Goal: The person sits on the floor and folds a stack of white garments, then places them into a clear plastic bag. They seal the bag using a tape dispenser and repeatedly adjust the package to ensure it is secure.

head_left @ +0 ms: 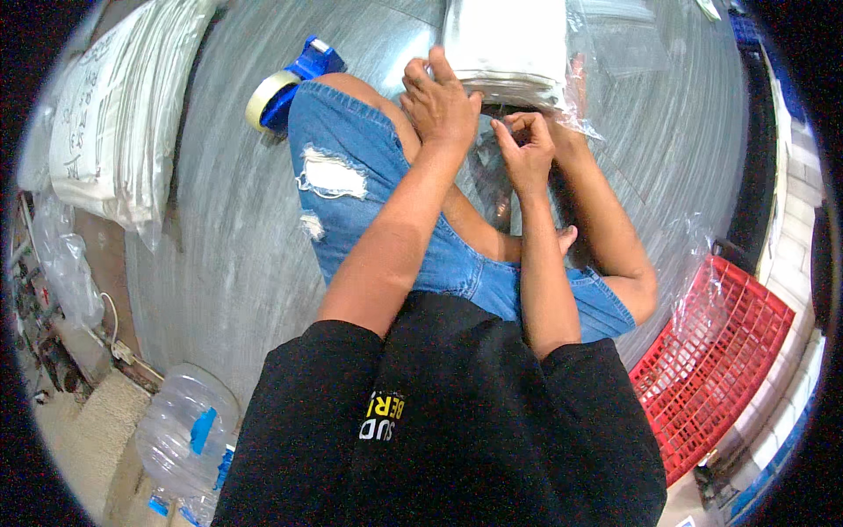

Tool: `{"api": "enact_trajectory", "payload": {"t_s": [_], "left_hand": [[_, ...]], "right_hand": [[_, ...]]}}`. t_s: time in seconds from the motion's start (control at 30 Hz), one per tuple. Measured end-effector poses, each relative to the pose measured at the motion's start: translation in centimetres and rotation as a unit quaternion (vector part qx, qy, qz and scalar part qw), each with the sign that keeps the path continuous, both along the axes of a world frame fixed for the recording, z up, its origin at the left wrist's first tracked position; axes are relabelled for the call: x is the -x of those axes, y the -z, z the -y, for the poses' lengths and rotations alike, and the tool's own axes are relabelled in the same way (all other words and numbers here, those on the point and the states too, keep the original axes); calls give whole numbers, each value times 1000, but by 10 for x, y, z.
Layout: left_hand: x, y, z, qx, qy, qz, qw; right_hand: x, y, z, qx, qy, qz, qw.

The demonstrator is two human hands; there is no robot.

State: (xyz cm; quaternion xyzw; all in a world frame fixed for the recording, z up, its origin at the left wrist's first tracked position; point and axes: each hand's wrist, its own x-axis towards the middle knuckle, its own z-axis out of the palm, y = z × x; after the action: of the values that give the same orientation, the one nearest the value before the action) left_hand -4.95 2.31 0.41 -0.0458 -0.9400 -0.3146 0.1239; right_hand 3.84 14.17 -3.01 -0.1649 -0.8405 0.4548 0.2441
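A stack of white folded sheets (505,39) lies on the floor in front of me, with a clear plastic bag (580,79) around its right side. My left hand (443,101) is at the stack's near left corner, fingers apart and slightly bent. Just below the stack's near edge is my right hand (527,154). Its thumb and fingers curl toward each other in a pinch; whatever is between them, if anything, is too thin to make out. Beside my left knee sits a blue tape dispenser (320,60) with a roll of pale tape (270,97).
My crossed legs in denim shorts (351,220) fill the near middle. At the left stands a larger bagged stack of white sheets (114,132). A red plastic basket (716,351) with clear film over it is at the right. Large clear bottles (189,417) lie at lower left.
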Motion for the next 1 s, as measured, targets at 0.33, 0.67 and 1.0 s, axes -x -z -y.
{"api": "enact_trajectory", "payload": {"t_s": [0.33,0.67,1.0], "left_hand": [[64,-49,2,215,273,-43,937],[70,-57,2,220,302,-21,927],[73,-53,3,213,304,-20,928]], "right_hand": [[15,-2,40,-77,-82,-31,993],[28,2,40,-127,16,-44,991],[37,3,41,-156,66,-28,985]]}}
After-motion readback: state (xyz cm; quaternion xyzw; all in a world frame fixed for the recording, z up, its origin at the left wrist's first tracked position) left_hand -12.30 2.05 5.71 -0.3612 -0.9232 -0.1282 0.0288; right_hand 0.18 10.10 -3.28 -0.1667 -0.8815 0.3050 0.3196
